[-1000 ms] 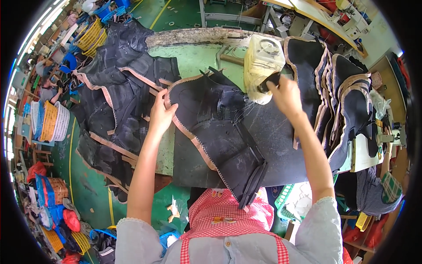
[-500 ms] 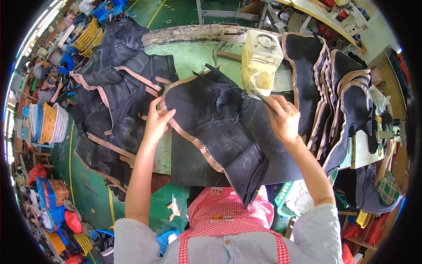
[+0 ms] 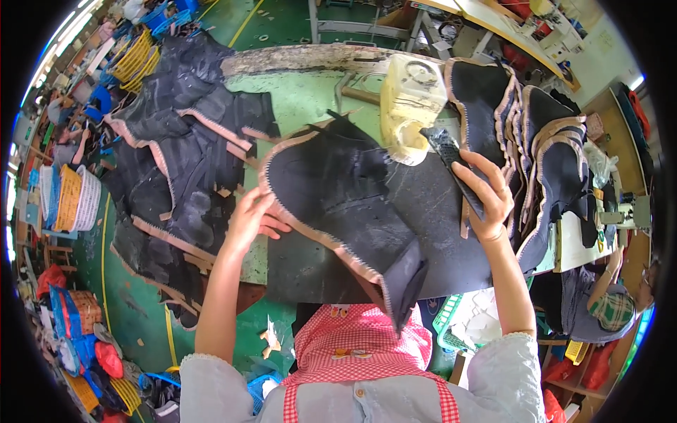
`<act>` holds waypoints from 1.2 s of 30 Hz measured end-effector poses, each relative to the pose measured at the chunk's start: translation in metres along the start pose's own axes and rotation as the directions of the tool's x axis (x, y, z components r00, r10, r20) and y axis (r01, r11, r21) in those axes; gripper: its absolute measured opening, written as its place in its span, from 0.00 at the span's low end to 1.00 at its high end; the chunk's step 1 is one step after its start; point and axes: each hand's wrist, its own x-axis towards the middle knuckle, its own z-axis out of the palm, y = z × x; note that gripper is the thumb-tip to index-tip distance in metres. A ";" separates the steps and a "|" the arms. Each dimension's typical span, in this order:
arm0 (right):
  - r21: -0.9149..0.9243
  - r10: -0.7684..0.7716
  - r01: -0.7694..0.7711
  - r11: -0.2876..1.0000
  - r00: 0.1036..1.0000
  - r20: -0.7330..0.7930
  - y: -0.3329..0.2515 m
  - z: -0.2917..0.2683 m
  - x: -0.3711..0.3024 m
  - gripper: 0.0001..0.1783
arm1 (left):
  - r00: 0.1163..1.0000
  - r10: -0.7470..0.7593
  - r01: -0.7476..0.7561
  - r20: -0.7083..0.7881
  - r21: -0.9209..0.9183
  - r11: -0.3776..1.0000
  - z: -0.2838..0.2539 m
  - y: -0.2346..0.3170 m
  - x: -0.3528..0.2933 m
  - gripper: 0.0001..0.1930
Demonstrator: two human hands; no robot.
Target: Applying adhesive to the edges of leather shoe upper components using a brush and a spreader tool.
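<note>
A black boot-upper piece (image 3: 331, 176) with a pinkish, notched border lies at the middle of the table, its narrow near end hanging over the front edge. My left hand (image 3: 252, 215) grips its left border between thumb and fingers. In my right hand (image 3: 488, 194) is a flat dark brush (image 3: 451, 158), its speckled end raised and tilted toward the far left. Just left of that end stands a yellowish plastic jug (image 3: 412, 99) with a cut-open mouth. A dark mat (image 3: 437, 233) lies under the piece.
More black uppers are heaped at the left (image 3: 176, 127), and others stand overlapped at the right (image 3: 557, 169). Behind the jug lies a hammer-like tool (image 3: 361, 94). A green basket (image 3: 446, 323) sits below the front edge. Another person (image 3: 613, 310) is at the far right.
My right hand has drawn the brush back from the jug's mouth, toward me and to the right. The upper's near end has turned and folded; my left hand has slid slightly nearer.
</note>
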 end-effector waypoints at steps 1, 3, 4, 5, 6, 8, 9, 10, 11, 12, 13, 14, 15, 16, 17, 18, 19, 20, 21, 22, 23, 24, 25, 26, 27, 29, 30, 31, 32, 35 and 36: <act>0.108 0.033 -0.027 0.994 0.998 -0.054 -0.010 0.007 0.004 0.20 | 1.000 -0.007 0.007 -0.003 0.007 1.000 0.000 -0.001 -0.005 0.20; 0.294 0.210 -0.209 0.933 0.977 0.030 -0.037 0.024 0.014 0.16 | 0.998 -0.036 0.035 0.052 0.029 0.999 0.003 -0.002 -0.005 0.20; 0.474 0.337 -0.399 0.785 0.917 0.214 -0.050 0.033 0.022 0.12 | 0.998 -0.039 0.038 0.055 0.018 0.999 0.008 0.000 -0.006 0.18; 0.600 0.454 -0.582 0.550 0.811 0.370 -0.063 0.053 0.024 0.12 | 0.998 -0.032 0.029 0.052 0.045 0.999 0.009 -0.001 -0.005 0.17; 0.584 0.394 -0.609 0.536 0.793 0.466 -0.071 0.070 0.033 0.12 | 0.999 -0.025 0.021 0.048 0.072 0.997 0.009 -0.002 -0.006 0.16; 0.368 0.321 -0.489 0.791 0.844 0.430 -0.069 0.104 0.043 0.10 | 0.999 -0.019 0.016 0.032 0.104 0.994 0.011 -0.003 -0.003 0.14; 0.160 0.227 -0.290 0.944 0.918 0.325 -0.061 0.123 0.045 0.09 | 0.999 -0.026 0.021 0.032 0.135 0.991 0.012 -0.004 -0.004 0.13; 0.083 0.214 -0.226 0.970 0.967 0.136 -0.045 0.143 0.044 0.11 | 1.000 -0.015 0.013 0.012 0.146 0.989 0.015 -0.002 -0.008 0.12; -0.073 0.332 -0.324 0.943 0.924 0.189 -0.041 0.147 0.051 0.10 | 1.000 0.009 -0.011 0.009 0.192 0.981 0.017 -0.004 -0.009 0.11; -0.092 0.292 -0.281 0.955 0.943 0.156 -0.037 0.155 0.057 0.10 | 0.999 0.033 -0.034 0.008 0.237 0.971 0.020 -0.006 -0.009 0.10; -0.114 0.256 -0.242 0.963 0.959 0.123 -0.037 0.161 0.062 0.10 | 0.998 0.063 -0.059 -0.008 0.242 0.968 0.021 -0.005 -0.008 0.10; -0.118 0.270 -0.254 0.960 0.952 0.147 -0.043 0.166 0.066 0.09 | 0.998 0.062 -0.056 -0.017 0.242 0.969 0.020 -0.004 -0.009 0.10; -0.100 0.270 -0.255 0.962 0.944 0.189 -0.048 0.173 0.070 0.08 | 0.999 0.035 -0.029 -0.019 0.234 0.972 0.019 -0.003 -0.009 0.10; -0.088 0.272 -0.258 0.962 0.934 0.232 -0.052 0.182 0.071 0.07 | 1.000 0.007 -0.003 -0.015 0.227 0.974 0.019 -0.003 -0.008 0.10; 0.037 0.192 -0.204 0.978 0.958 0.211 -0.056 0.189 0.067 0.07 | 0.999 0.027 -0.021 -0.024 0.226 0.974 0.019 -0.003 -0.007 0.10; 0.088 0.204 -0.236 0.968 0.939 0.277 -0.063 0.190 0.060 0.10 | 0.999 0.027 -0.022 -0.020 0.226 0.974 0.019 -0.006 -0.006 0.10; 0.251 0.151 -0.240 0.938 0.933 0.328 -0.070 0.187 0.059 0.11 | 0.999 0.041 -0.039 -0.009 0.124 0.992 0.016 -0.011 -0.006 0.09; 0.399 0.095 -0.252 0.881 0.923 0.374 -0.077 0.181 0.057 0.12 | 0.999 0.053 -0.053 0.006 0.016 0.998 0.015 -0.016 -0.006 0.09; 0.460 0.013 -0.230 0.858 0.904 0.427 -0.082 0.174 0.054 0.13 | 0.999 0.040 -0.039 0.028 -0.022 0.999 0.013 -0.016 -0.005 0.08; 0.524 -0.074 -0.213 0.824 0.878 0.474 -0.087 0.168 0.050 0.13 | 0.999 0.034 -0.034 0.020 -0.028 0.999 0.011 -0.018 -0.007 0.08; 0.564 -0.085 -0.252 0.786 0.860 0.503 -0.090 0.158 0.048 0.12 | 1.000 0.013 -0.012 0.015 -0.078 0.997 0.009 -0.016 -0.009 0.08; 0.532 -0.083 -0.299 0.792 0.811 0.579 -0.083 0.148 0.051 0.12 | 1.000 -0.008 0.009 0.011 -0.127 0.992 0.008 -0.015 -0.011 0.08; 0.496 -0.082 -0.340 0.799 0.756 0.650 -0.076 0.137 0.055 0.12 | 1.000 0.017 -0.017 0.008 -0.083 0.996 0.007 -0.017 -0.011 0.09; 0.437 0.021 -0.355 0.826 0.795 0.606 -0.072 0.131 0.057 0.12 | 1.000 0.014 -0.014 0.000 -0.087 0.996 0.007 -0.018 -0.012 0.09; 0.355 0.130 -0.330 0.875 0.865 0.484 -0.071 0.130 0.060 0.10 | 1.000 0.010 -0.010 -0.006 -0.011 1.000 0.006 -0.018 -0.012 0.09; 0.122 0.220 -0.262 0.957 0.935 0.278 -0.064 0.129 0.067 0.07 | 1.000 0.015 -0.015 0.003 0.101 0.995 0.011 -0.013 -0.009 0.10; 0.062 0.194 -0.219 0.974 0.943 0.269 -0.063 0.136 0.063 0.06 | 1.000 0.017 -0.018 0.008 0.099 0.995 0.013 -0.012 -0.008 0.10; -0.006 0.179 -0.184 0.983 0.949 0.259 -0.061 0.146 0.054 0.06 | 1.000 0.015 -0.016 0.014 0.098 0.995 0.016 -0.010 -0.005 0.10; 0.068 0.092 -0.117 0.991 0.952 0.293 -0.071 0.151 0.049 0.05 | 1.000 0.013 -0.012 -0.002 0.093 0.996 0.015 -0.011 -0.004 0.10; 0.422 -0.113 -0.152 0.894 0.834 0.540 -0.096 0.127 0.047 0.06 | 0.999 0.009 -0.007 -0.041 0.057 0.998 0.012 -0.016 -0.008 0.09; 0.468 -0.169 -0.191 0.863 0.763 0.624 -0.093 0.122 0.048 0.07 | 0.997 0.028 -0.024 -0.075 0.048 0.999 0.014 -0.015 -0.012 0.09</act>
